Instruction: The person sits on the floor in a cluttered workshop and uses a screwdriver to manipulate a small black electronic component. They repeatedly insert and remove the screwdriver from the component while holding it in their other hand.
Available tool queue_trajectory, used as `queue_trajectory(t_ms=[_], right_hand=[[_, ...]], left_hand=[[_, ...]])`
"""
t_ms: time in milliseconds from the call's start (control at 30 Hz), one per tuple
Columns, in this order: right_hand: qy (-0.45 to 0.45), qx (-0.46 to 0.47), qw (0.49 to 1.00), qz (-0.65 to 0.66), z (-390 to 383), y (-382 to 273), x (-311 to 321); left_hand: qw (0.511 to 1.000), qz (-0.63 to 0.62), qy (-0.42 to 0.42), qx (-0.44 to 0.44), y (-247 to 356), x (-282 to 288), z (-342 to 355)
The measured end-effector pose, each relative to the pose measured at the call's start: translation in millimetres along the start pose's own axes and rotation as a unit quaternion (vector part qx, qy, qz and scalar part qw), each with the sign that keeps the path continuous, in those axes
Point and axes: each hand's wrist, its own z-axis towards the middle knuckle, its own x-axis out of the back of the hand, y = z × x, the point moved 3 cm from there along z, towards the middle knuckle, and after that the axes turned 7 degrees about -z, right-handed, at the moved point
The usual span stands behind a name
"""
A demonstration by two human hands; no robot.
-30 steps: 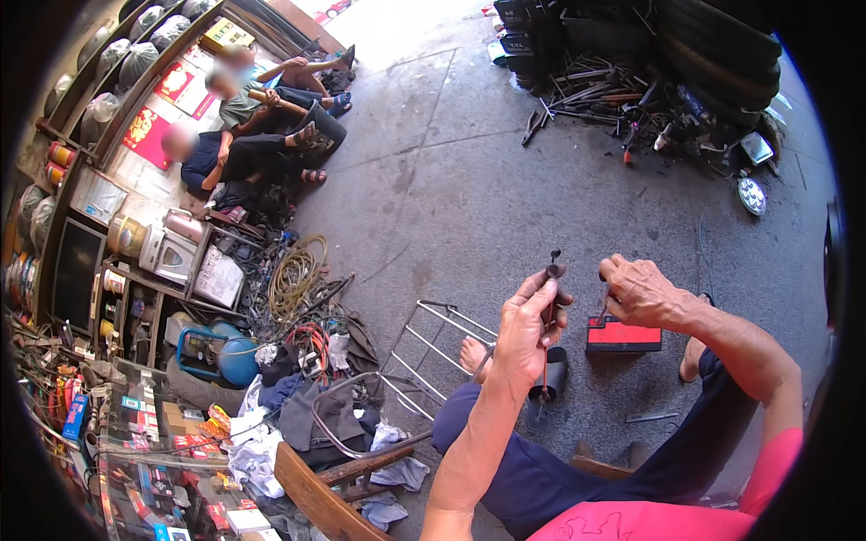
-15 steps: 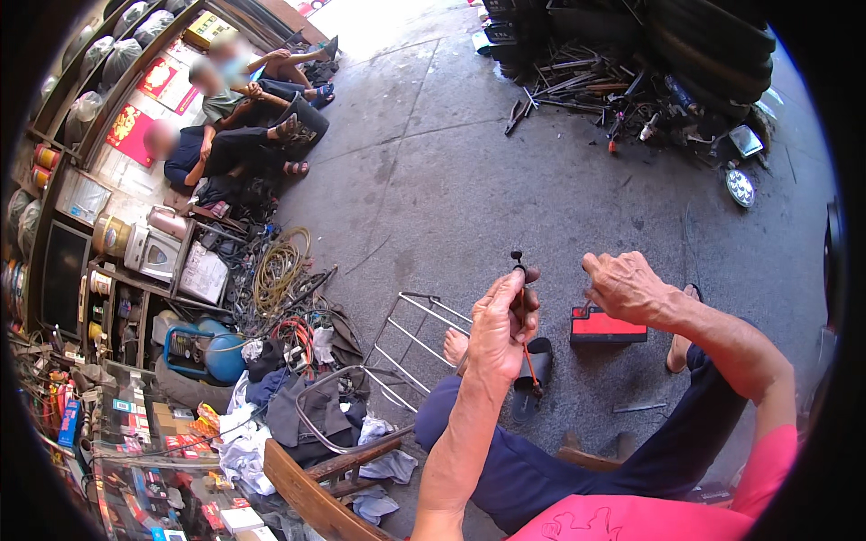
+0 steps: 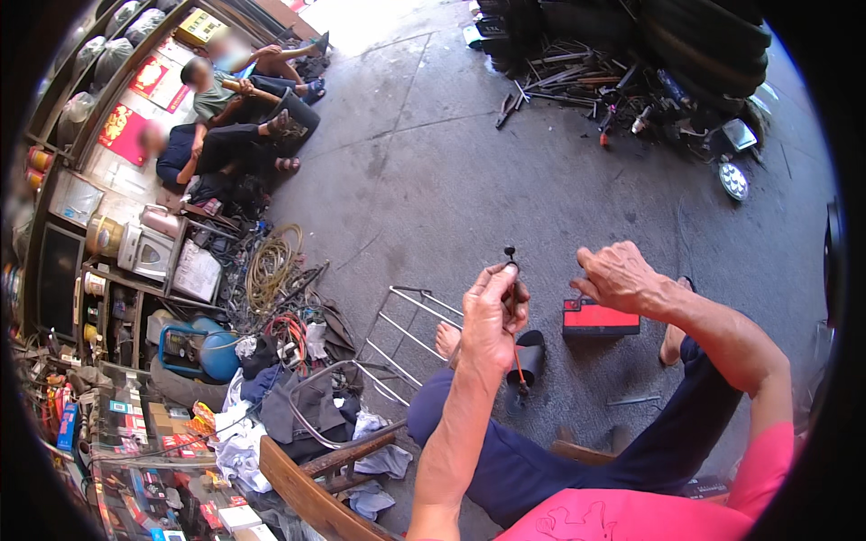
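Observation:
My left hand (image 3: pixel 492 316) is closed around a thin dark part with a small round black end (image 3: pixel 510 252) above the fingertips. Below the same hand hangs an orange-red wire or rod (image 3: pixel 520 365); I cannot tell whether it is one piece with the dark part. To the right, my right hand (image 3: pixel 617 278) is held with curled fingers pressed together, and whatever it may grip is hidden or too small to name. On the floor beyond my lap, just below this hand in the picture, sits a red-topped black battery (image 3: pixel 602 319).
A black slipper (image 3: pixel 530 354) and a metal rod (image 3: pixel 634 400) lie on the floor. A metal rack (image 3: pixel 402 335) stands left, near cloths and a wooden chair (image 3: pixel 316 494). Tools and tyres (image 3: pixel 713 45) are heaped at the far right. Several people sit far left.
The whole view has shifted slightly, so things sit a little further left and higher. Both hands keep nearly the same pose.

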Motion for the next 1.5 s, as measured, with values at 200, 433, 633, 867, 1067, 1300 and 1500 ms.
queue_trajectory(t_ms=[200, 433, 633, 867, 1067, 1300, 1500], right_hand=[[0.116, 0.087, 0.989, 0.037, 2.1, 17.5, -16.3], [0.128, 0.031, 0.991, -0.009, 0.9, 7.1, -8.9], [0.107, 0.051, 0.993, 0.004, -0.1, 7.2, -16.9], [0.096, 0.025, 0.995, -0.018, 5.7, 0.6, -14.3], [0.155, 0.11, 0.982, -0.01, -0.5, 10.0, -18.9], [0.031, 0.029, 0.999, -0.013, 3.4, 5.4, -7.0], [0.082, 0.077, 0.993, -0.026, -1.2, 13.9, -18.7]], left_hand=[[0.998, 0.024, 0.06, 0.012, -2.6, 10.0, 9.5], [0.999, -0.033, -0.018, 0.012, 3.0, 9.9, 8.9], [0.998, -0.046, -0.03, 0.019, 7.3, 10.4, 6.8], [0.998, -0.05, -0.031, 0.026, 6.6, 13.5, 8.6], [0.998, -0.039, -0.04, 0.028, 5.1, 9.8, 7.2], [0.998, -0.038, -0.031, 0.034, 3.7, 8.1, 7.0], [0.997, -0.038, -0.05, 0.034, 3.2, 8.4, 7.3]])
